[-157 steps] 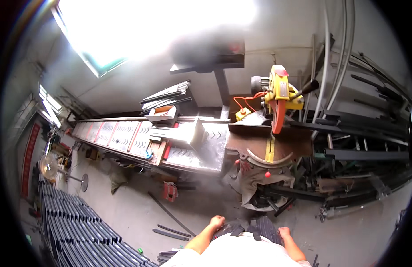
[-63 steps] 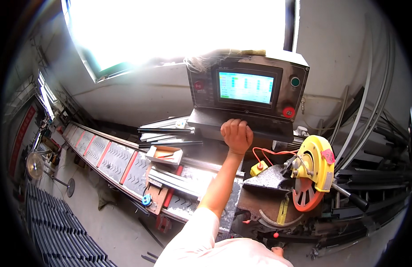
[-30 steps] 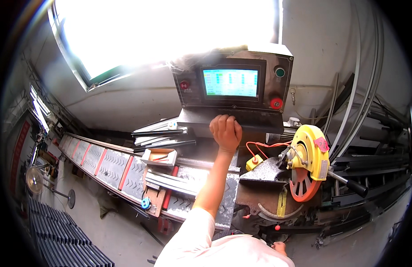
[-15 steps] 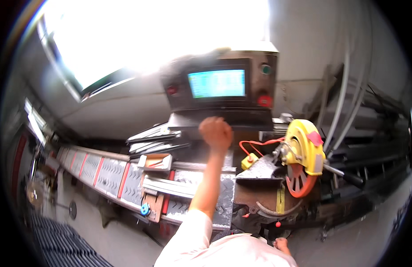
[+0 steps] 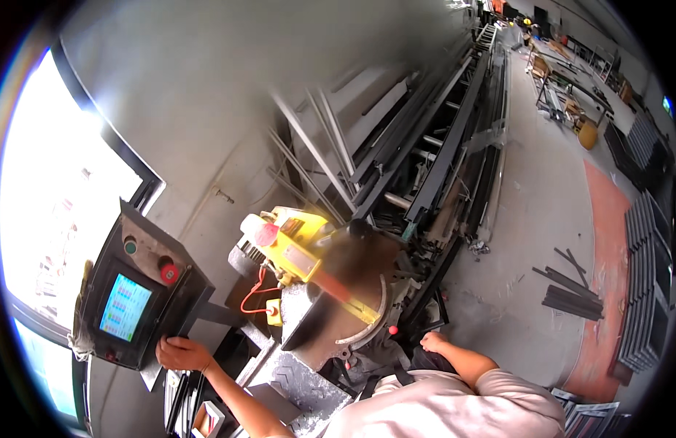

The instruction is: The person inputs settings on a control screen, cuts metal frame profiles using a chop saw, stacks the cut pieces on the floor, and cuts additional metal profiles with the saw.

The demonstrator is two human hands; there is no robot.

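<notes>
My left hand (image 5: 183, 354) is closed, its fingers curled, at the lower corner of a dark control panel (image 5: 149, 321) with a lit touchscreen (image 5: 125, 306). Whether it touches the panel's edge, or has anything inside the fingers, I cannot tell. At my waist on the right, my right hand (image 5: 433, 342) is also curled closed, and its inside is hidden. In front of me stands a yellow cut-off saw (image 5: 300, 244). Its orange-red disc (image 5: 330, 285) looks blurred above the round saw table (image 5: 363, 339). The panel carries a red button (image 5: 168, 271) and a green button (image 5: 130, 247).
Long metal profiles (image 5: 440, 182) lean and lie along the wall beyond the saw. Several dark bars (image 5: 571, 292) lie on the floor at right, near stacked grey frames (image 5: 644, 285). A small box (image 5: 208, 420) sits by my left forearm. An orange cable (image 5: 254, 292) runs to a yellow switch box (image 5: 274, 312).
My view has swung to the right, so panel and saw now appear further left. The saw's head looks tipped differently. Both hands stay closed; the left now appears beside the panel's lower corner.
</notes>
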